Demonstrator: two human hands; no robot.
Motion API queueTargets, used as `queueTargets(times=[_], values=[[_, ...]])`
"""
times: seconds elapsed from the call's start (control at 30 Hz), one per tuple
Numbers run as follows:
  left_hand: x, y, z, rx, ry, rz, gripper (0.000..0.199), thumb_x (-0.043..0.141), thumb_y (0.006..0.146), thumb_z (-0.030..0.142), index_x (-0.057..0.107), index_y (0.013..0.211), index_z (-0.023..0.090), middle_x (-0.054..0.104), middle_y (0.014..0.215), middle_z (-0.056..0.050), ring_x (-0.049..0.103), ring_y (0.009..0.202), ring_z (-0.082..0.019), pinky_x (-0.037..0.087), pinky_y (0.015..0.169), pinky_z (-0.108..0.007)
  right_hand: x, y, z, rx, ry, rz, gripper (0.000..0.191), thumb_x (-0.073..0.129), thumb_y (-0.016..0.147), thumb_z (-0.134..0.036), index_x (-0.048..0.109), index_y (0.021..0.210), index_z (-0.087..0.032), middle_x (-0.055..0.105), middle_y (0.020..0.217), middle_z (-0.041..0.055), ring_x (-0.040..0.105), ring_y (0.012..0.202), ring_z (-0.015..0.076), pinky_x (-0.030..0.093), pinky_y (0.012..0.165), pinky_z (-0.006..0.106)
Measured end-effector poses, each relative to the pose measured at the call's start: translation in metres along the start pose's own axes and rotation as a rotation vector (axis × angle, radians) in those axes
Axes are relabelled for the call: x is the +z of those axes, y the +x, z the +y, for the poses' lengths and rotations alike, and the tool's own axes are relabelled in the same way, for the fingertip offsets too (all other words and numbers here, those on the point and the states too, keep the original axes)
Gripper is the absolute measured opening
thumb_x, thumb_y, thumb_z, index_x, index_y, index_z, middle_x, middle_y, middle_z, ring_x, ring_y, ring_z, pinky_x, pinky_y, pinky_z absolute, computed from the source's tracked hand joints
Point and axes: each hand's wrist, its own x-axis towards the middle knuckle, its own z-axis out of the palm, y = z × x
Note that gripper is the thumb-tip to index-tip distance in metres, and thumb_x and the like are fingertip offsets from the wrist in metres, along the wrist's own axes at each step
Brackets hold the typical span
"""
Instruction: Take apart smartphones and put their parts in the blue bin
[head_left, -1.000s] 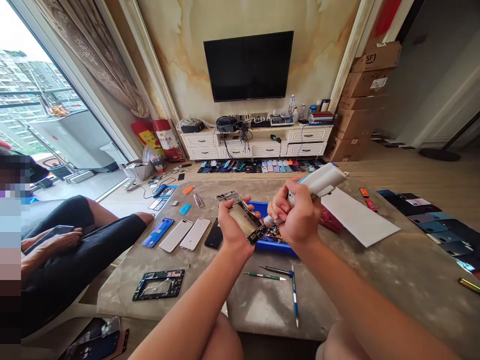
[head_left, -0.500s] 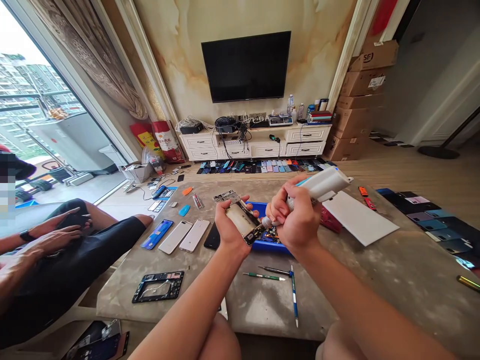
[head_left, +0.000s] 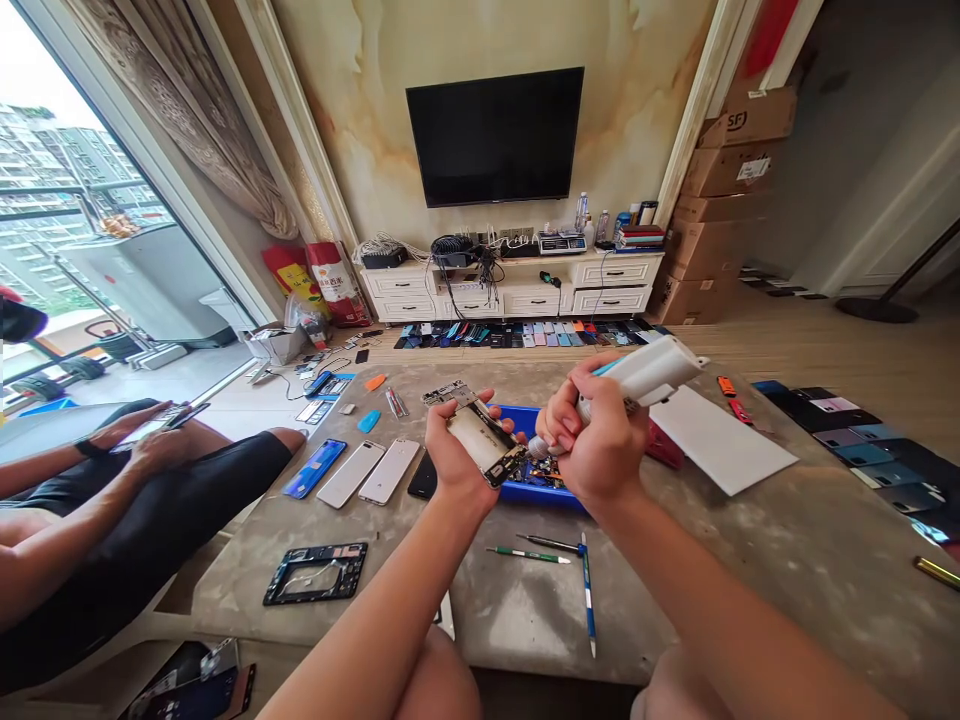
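My left hand (head_left: 454,452) is closed round the edges of an opened phone (head_left: 481,440), whose bare board and metal-coloured inside face up. My right hand (head_left: 600,430) grips a white plastic bottle (head_left: 651,370), tilted with its base up to the right. The bottle's narrow nozzle (head_left: 537,448) points down-left at the phone's lower end; whether it touches cannot be made out. Beneath both hands stands a blue tray (head_left: 541,496) holding small parts. A black phone (head_left: 424,474) lies partly hidden behind my left hand.
On the table lie a blue phone (head_left: 315,470), two pale phones (head_left: 351,474), a black phone frame (head_left: 316,575), a green screwdriver (head_left: 528,553), a blue screwdriver (head_left: 589,602) and a white board (head_left: 724,440). At left sits another person (head_left: 150,500) holding a phone.
My hands and the bottle have barely moved. The person at left has shifted, and the phone in their hands now shows a lit screen.
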Motion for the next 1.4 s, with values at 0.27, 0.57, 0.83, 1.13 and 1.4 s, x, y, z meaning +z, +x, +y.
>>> queueTargets(times=[0.27,0.57,0.83,1.13,1.4], values=[[0.001,-0.002,0.000,-0.011,0.001,0.003,0.036,0.050,0.077,0.039,0.064,0.095,0.012,0.058,0.070,-0.005,0.057,0.056,-0.019,0.052,0.055,-0.036,0.000,0.001,0.001,0.015,-0.024,0.030,0.013,0.062,0.078,-0.023,0.049,0.077,-0.025,0.038,0.039,-0.0123,0.029,0.031,0.0072,0.031,0.033,0.019],[0.005,-0.006,-0.002,0.078,0.023,0.021,0.037,0.049,0.077,0.039,0.066,0.095,0.012,0.058,0.069,-0.004,0.057,0.055,-0.018,0.053,0.057,-0.036,0.000,0.008,0.004,0.020,-0.037,0.137,0.018,0.063,0.076,-0.026,0.046,0.070,-0.024,0.036,0.039,-0.0124,0.027,0.032,0.0063,0.030,0.033,0.019],[0.006,-0.008,-0.001,0.089,0.024,0.044,0.032,0.052,0.076,0.040,0.064,0.090,0.013,0.058,0.068,-0.003,0.056,0.054,-0.017,0.052,0.055,-0.033,0.003,0.000,0.003,0.006,-0.034,0.041,0.017,0.064,0.079,-0.027,0.047,0.076,-0.025,0.037,0.039,-0.0130,0.029,0.031,0.0070,0.032,0.033,0.020],[0.006,-0.007,0.002,0.060,0.016,0.012,0.039,0.048,0.078,0.046,0.065,0.090,0.014,0.059,0.067,-0.004,0.057,0.053,-0.019,0.052,0.054,-0.034,0.002,-0.002,0.002,0.009,-0.003,0.027,0.015,0.063,0.078,-0.025,0.048,0.077,-0.026,0.037,0.039,-0.0129,0.030,0.031,0.0072,0.031,0.033,0.019],[0.003,-0.006,0.008,0.039,0.002,-0.039,0.041,0.048,0.078,0.043,0.067,0.097,0.011,0.059,0.069,-0.005,0.057,0.055,-0.020,0.053,0.056,-0.037,-0.001,0.005,-0.005,-0.003,0.028,0.151,0.020,0.064,0.072,-0.026,0.044,0.073,-0.024,0.038,0.040,-0.0128,0.028,0.032,0.0060,0.030,0.036,0.019]])
